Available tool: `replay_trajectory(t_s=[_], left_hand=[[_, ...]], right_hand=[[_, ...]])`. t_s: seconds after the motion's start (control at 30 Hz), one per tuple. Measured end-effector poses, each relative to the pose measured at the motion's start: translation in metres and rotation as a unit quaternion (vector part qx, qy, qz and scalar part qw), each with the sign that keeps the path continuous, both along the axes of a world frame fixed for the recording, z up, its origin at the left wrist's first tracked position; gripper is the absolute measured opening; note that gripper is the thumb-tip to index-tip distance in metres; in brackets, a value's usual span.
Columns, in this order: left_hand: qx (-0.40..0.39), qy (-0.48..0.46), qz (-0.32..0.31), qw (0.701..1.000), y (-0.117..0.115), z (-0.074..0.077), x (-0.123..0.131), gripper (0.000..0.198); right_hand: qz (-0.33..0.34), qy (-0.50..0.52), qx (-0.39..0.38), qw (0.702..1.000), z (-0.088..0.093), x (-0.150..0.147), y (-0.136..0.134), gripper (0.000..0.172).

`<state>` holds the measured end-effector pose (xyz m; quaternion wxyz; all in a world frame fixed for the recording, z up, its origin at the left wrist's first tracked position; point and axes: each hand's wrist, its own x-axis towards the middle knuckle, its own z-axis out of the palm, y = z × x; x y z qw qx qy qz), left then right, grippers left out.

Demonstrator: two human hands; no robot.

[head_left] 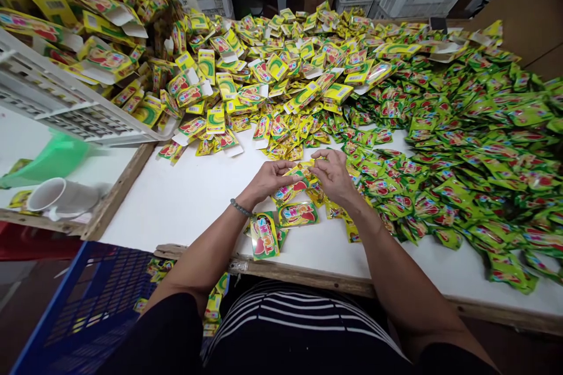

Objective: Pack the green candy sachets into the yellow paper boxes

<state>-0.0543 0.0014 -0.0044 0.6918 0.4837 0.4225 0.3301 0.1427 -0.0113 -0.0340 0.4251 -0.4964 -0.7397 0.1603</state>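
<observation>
Over the white table, my left hand grips a small yellow-and-green printed carton by its left end, thumb on top. My right hand pinches at the carton's upper right end, its fingers closed there; whether a flap or a packet lies between the fingertips is too small to tell. Just below, toward me, lie another carton on its side and a further carton resting partly over one more. Some yellow packets are under and beside my right hand.
Loose yellow cartons heap across the back. Green packets spread over the right side. A tilted white crate full of cartons stands left, near a white mug. A blue basket with cartons sits below the table edge.
</observation>
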Motion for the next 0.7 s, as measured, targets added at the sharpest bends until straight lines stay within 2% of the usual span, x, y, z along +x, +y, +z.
replay_trajectory(t_s=[0.17, 0.37, 0.57, 0.7], left_hand=[[-0.001, 0.012, -0.002, 1.000, 0.000, 0.002, 0.000, 0.052], [0.002, 0.014, -0.004, 1.000, -0.003, 0.007, 0.001, 0.051], [-0.004, 0.028, -0.026, 0.999, -0.004, 0.007, 0.002, 0.047], [-0.007, 0.027, -0.016, 0.999, -0.005, 0.004, 0.002, 0.049]], right_hand=[[-0.034, 0.028, -0.020, 0.999, 0.003, -0.004, -0.002, 0.014], [-0.043, 0.032, -0.009, 0.999, 0.008, 0.001, -0.002, 0.013], [-0.013, 0.008, -0.026, 1.000, 0.005, -0.002, -0.004, 0.013], [-0.011, 0.026, -0.042, 0.999, 0.004, -0.012, -0.007, 0.013]])
